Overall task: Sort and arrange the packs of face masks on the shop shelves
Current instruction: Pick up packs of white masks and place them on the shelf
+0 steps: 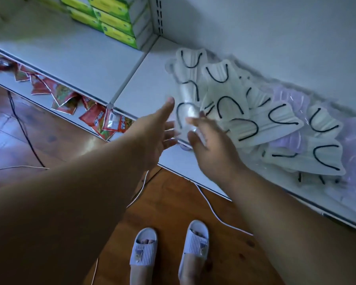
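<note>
Your left hand [152, 134] reaches flat, grip apart; your right hand [210, 140] pinches a mask pack [186, 112] at the shelf's [132, 95] front edge.

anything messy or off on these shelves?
Yes. The white mask packs lie fanned and overlapping at mixed angles on the shelf, partly covering the lilac packs. On the lower shelf, red sachets are strewn loosely. The green boxes are stacked neatly.
</note>
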Available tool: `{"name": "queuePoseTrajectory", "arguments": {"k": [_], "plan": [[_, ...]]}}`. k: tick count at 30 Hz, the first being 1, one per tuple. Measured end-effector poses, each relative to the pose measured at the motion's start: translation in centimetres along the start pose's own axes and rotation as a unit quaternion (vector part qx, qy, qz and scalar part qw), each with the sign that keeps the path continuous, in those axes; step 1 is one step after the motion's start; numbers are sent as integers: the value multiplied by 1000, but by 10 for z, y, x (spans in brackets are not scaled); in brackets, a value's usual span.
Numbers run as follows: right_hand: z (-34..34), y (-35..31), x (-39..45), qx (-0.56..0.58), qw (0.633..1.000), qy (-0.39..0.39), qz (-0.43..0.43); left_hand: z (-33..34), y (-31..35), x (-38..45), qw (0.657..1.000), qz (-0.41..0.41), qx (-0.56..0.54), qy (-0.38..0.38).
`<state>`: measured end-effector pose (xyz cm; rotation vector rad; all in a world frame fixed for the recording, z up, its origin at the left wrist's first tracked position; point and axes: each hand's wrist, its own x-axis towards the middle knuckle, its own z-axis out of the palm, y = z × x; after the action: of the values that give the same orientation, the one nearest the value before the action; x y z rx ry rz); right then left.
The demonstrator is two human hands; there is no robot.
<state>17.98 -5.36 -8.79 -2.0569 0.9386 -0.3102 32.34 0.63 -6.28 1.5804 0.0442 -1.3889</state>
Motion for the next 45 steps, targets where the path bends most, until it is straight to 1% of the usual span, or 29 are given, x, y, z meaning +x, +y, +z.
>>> {"name": "queuePoseTrajectory", "arguments": {"k": [1, 2, 3, 5, 7, 8, 9, 11, 13, 15, 17, 18, 20, 22, 24, 25, 26, 28, 29, 30, 32, 33, 34, 36, 38, 40, 41, 43, 45], "plan": [[4, -2, -6, 1, 999, -28, -27, -1, 4, 4, 1000, -9, -18, 1], [8, -4, -9, -2, 997, -54, -51, -2, 6, 8, 1000, -13, -4, 25], [11, -3, -8, 5, 995, -64, -70, -4, 7, 12, 997, -12, 19, 73], [14, -2, 3, 50, 996, -28, -67, -13, 6, 21, 985, -3, 34, 169], [16, 0, 28, 40, 999, 21, -16, -22, 5, 26, 979, -6, 28, 202], [17, 0, 44, -15, 1000, 15, 15, -27, 3, 27, 978, -3, 32, 206], [19, 2, 60, -101, 994, -18, 46, -31, 1, 29, 977, 5, 48, 207], [23, 7, 85, -252, 958, -104, 91, -37, -4, 33, 976, 21, 87, 197], [26, 11, 97, -326, 929, -140, 105, -38, -6, 34, 977, 26, 108, 181], [29, 14, 99, -343, 925, -123, 108, -37, -5, 33, 980, 27, 102, 169], [29, 13, 93, -319, 938, -87, 105, -36, -3, 34, 981, 29, 99, 166], [29, 12, 87, -279, 953, -62, 96, -34, -3, 34, 981, 29, 98, 164], [27, 8, 67, -145, 988, 8, 58, -30, 0, 32, 983, 21, 80, 166], [24, -1, 39, -40, 998, 44, -5, -26, 5, 28, 988, 8, 18, 151], [26, -4, 15, -35, 996, 25, -78, -22, 7, 26, 994, -21, -44, 102], [27, -2, 6, -37, 994, 5, -98, -19, 7, 27, 995, -28, -51, 86], [26, 1, 2, -42, 993, -4, -114, -17, 6, 28, 995, -21, -42, 87], [18, 10, 9, -92, 987, 27, -125, -14, 2, 31, 993, 4, 4, 122], [13, 16, 17, -151, 983, 48, -92, -13, -1, 33, 991, 9, 18, 136], [6, 22, 27, -217, 975, 46, -26, -12, -4, 34, 990, 8, 25, 140], [-10, 36, 46, -320, 937, -24, 138, -9, -8, 37, 990, 7, 42, 136], [-15, 43, 51, -339, 920, -57, 188, -7, -10, 37, 989, 6, 53, 135], [-19, 47, 54, -348, 912, -73, 206, -7, -11, 38, 989, 6, 62, 131], [-19, 51, 53, -355, 914, -58, 186, -5, -13, 40, 988, 9, 83, 130], [-18, 47, 48, -315, 937, 9, 154, -2, -12, 38, 985, 9, 103, 141], [-15, 39, 35, -237, 965, 79, 85, 2, -11, 36, 984, 16, 111, 139], [-12, 34, 26, -205, 974, 89, 36, 4, -9, 33, 988, 17, 90, 124], [1, 25, 7, -180, 980, 52, -69, 7, -6, 30, 999, -5, 8, 50], [13, 21, -10, -157, 979, -14, -132, 9, -6, 31, 999, -35, -16, 6]]}}
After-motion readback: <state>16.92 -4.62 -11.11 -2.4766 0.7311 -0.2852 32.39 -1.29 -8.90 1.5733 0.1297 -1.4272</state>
